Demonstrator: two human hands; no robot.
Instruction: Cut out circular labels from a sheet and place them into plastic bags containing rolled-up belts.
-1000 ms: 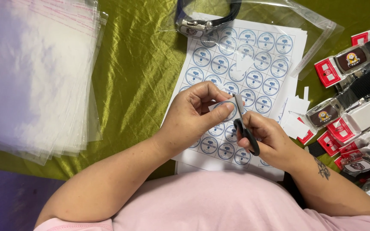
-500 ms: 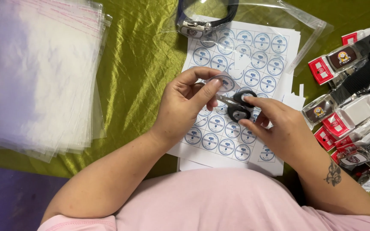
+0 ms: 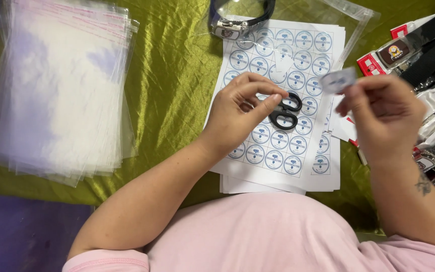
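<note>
Now scissors at left grip fingertips.

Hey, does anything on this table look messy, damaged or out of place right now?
Mostly tidy. The sticker sheet has a gap where round labels are gone. The left hand holds black scissors and the right hand pinches a small cut piece. The clear bags at left are fanned unevenly.

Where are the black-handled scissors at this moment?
In the head view, the black-handled scissors sit centre frame at the left hand's fingertips, over the sheet of round stickers, left of the right hand pinching a cut-out sticker.
</note>
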